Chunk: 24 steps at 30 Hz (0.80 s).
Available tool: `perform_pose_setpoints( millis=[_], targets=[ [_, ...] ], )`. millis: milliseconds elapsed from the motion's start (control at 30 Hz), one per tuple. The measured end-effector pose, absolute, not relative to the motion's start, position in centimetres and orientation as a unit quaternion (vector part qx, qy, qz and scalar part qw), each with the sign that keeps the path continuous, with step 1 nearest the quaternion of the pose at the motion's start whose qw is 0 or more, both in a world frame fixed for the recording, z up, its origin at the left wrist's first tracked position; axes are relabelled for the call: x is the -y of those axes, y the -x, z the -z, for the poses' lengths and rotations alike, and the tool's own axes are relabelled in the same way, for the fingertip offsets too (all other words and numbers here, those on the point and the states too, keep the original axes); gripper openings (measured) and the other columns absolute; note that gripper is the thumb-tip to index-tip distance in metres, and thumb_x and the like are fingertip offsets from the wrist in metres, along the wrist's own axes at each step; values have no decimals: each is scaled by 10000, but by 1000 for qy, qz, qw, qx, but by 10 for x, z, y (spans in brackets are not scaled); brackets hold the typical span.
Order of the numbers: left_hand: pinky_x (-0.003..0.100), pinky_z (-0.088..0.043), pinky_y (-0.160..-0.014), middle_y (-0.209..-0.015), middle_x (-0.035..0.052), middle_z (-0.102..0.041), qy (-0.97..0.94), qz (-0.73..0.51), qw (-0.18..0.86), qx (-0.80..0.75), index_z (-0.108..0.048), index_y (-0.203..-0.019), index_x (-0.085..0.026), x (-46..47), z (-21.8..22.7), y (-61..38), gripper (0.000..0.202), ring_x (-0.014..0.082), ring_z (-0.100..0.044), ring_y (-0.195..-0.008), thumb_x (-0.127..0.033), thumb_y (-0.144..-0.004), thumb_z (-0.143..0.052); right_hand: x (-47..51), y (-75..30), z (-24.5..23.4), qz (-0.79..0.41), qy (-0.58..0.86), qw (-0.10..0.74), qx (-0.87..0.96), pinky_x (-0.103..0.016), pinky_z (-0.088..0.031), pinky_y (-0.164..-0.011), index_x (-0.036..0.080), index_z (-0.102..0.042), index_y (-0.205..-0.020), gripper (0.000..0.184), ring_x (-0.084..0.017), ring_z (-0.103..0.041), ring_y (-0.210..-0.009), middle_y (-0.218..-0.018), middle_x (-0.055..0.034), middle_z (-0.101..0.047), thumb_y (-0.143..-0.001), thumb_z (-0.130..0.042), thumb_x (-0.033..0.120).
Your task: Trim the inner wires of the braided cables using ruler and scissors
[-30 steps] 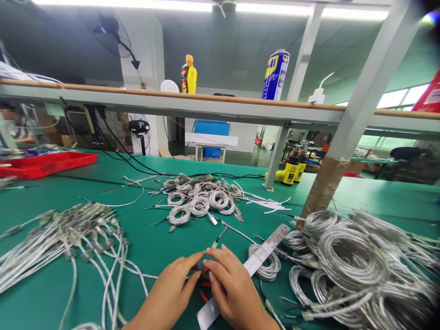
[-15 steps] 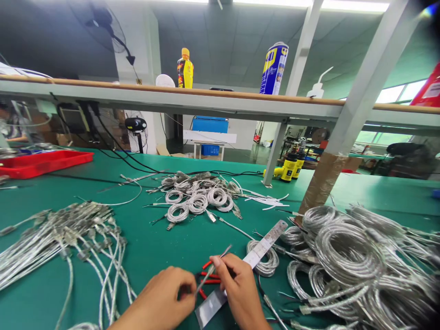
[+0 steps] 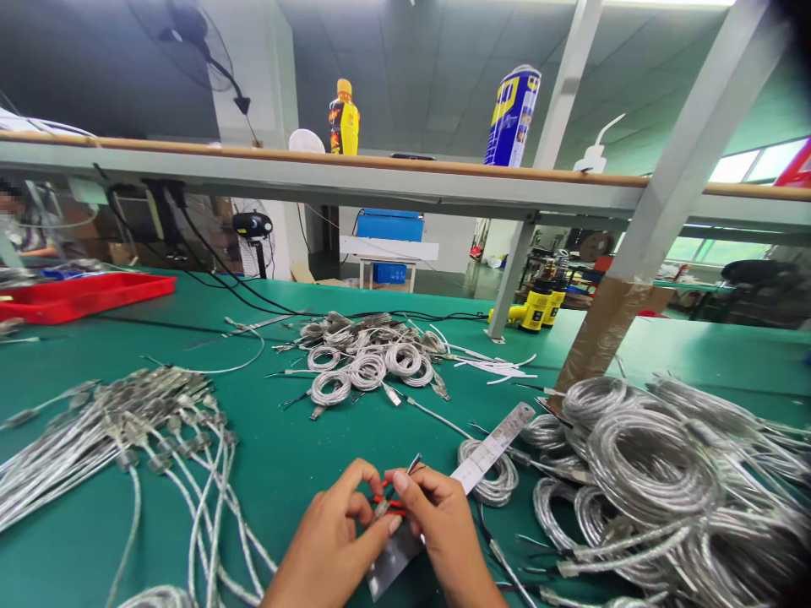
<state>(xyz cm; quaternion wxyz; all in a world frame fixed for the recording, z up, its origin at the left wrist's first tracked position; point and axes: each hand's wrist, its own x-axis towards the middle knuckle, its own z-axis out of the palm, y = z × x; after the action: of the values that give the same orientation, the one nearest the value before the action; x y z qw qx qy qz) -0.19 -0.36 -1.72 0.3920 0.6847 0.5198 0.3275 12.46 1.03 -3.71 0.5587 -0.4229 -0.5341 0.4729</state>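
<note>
Close together at the bench's lower middle, both hands are on a thin silver cable [image 3: 381, 508]. My right hand [image 3: 440, 523] pinches it between thumb and forefinger, and its dark, stripped-looking tip points up beyond them. My left hand [image 3: 339, 536] has thumb and bent fingers around the cable's lower part, partly hiding it. Beneath the hands lies a tool with red handles [image 3: 396, 513], mostly covered. A steel ruler [image 3: 485, 460] runs diagonally under my right hand. One coiled cable [image 3: 500, 485] lies partly below the ruler.
Big coils of silver cable [image 3: 652, 464] are heaped at right, close to a taped post [image 3: 599, 329]. Cables with connectors [image 3: 171, 422] spread at left. Small coils [image 3: 367, 371] and white strips [image 3: 498, 367] lie mid-bench. A red tray [image 3: 95, 297] stands at far left.
My left hand has moved up and right along the cable, its fingers now nearer my right hand. The right hand keeps its pinch almost in place.
</note>
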Motion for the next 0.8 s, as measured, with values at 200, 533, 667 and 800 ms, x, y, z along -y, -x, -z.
perform_pose_setpoints(
  millis=[200,533,667,800],
  targets=[
    [208,-420,-571,-783,12,-663,-795,-326,146,-490,-552,-849,-249,12,17,12,162,165,-613,-670,-262,-812,-395,-10,-125,37,-496,424,570,500,-182,-234,-393,123,-582,-525,323,-43,-304,-374,-394,64,-389,-653,-604,418],
    [149,-283,-311,-564,2,-582,-648,-317,508,-470,-573,-751,-128,0,14,5,270,52,-400,-323,-359,-772,-434,-12,-128,34,-484,408,609,477,-183,-279,-374,141,-637,-626,230,-34,-349,-384,-669,-19,-583,-625,-637,371],
    [123,-247,-264,-471,-48,-503,-623,-337,518,-479,-556,-852,-132,1,18,1,277,40,-325,-297,-373,-725,-504,-13,-127,35,-479,407,622,467,-179,-280,-385,146,-584,-538,236,-58,-366,-430,-588,3,-555,-612,-649,361],
    [118,-235,-266,-501,-37,-499,-626,-357,501,-479,-601,-794,-144,5,15,-1,288,45,-344,-331,-398,-746,-474,-10,-125,35,-477,428,627,443,-185,-272,-390,145,-561,-530,273,-62,-344,-413,-473,43,-457,-585,-661,392]
  ],
)
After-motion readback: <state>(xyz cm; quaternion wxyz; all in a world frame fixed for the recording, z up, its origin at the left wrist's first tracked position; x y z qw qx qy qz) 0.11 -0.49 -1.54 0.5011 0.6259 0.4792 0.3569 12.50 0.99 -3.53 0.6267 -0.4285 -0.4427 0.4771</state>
